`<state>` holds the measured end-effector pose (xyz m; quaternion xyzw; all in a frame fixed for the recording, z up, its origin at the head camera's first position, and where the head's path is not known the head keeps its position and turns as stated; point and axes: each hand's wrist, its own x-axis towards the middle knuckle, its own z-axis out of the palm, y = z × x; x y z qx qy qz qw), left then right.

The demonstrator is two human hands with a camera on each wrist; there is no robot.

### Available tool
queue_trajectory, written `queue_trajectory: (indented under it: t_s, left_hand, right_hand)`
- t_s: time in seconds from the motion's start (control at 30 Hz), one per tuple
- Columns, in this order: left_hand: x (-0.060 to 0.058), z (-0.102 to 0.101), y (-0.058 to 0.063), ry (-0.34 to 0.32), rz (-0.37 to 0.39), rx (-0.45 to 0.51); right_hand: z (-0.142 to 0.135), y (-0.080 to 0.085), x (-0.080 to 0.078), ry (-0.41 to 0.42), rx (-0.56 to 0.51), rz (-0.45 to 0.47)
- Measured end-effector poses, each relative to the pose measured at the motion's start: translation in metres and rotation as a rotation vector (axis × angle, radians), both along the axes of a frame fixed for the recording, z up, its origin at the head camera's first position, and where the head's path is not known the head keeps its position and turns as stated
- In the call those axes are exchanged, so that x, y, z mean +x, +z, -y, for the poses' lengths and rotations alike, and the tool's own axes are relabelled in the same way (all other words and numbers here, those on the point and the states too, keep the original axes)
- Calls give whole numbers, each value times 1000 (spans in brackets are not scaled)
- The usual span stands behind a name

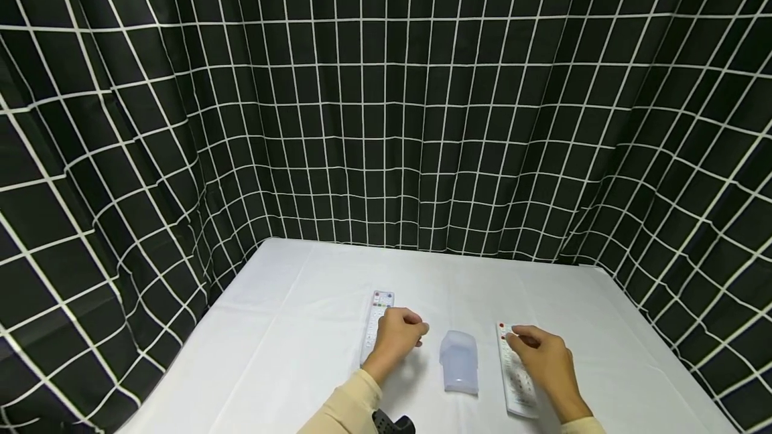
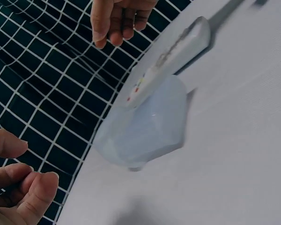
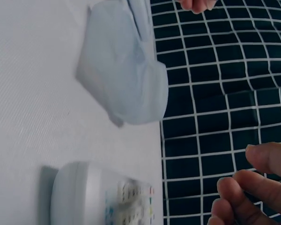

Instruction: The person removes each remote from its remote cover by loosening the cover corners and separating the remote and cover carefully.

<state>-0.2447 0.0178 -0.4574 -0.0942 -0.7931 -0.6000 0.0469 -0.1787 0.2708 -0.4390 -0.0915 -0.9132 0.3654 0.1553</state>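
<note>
A translucent pale-blue sleeve (image 1: 460, 362), soft-looking and hollow, lies on the white table between my hands. To its left, a white remote control (image 1: 370, 332) with coloured buttons is partly covered by my left hand (image 1: 399, 337). That hand hovers with loosely curled fingers and holds nothing. A second white remote control (image 1: 517, 384) lies right of the sleeve. Over its upper end is my right hand (image 1: 547, 362), its fingers bent and nothing held. In the left wrist view the sleeve (image 2: 145, 126) overlaps a remote (image 2: 182, 49); the right wrist view shows a remote (image 3: 98, 199) near the sleeve (image 3: 122, 65).
A white cloth covers the table (image 1: 289, 327). Dark curtains (image 1: 404, 99) with a white grid surround its back and sides. A black strap-like object (image 1: 395, 424) sits by the left sleeve cuff.
</note>
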Motion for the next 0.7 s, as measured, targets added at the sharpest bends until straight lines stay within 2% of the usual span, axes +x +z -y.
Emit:
queue_trajectory:
  t_s: [0.23,0.43,0.7]
  left_hand:
    - [0,14,10,17,-27,62]
    - [-2,28,18,41,-42,67]
    - [-3,47,20,76,-31,91]
  right_hand:
    - [13,4,-3,12,-1,-63]
    - [26,9,-7,39,-32,-86]
    - [45,10,-12,79,-51,-103]
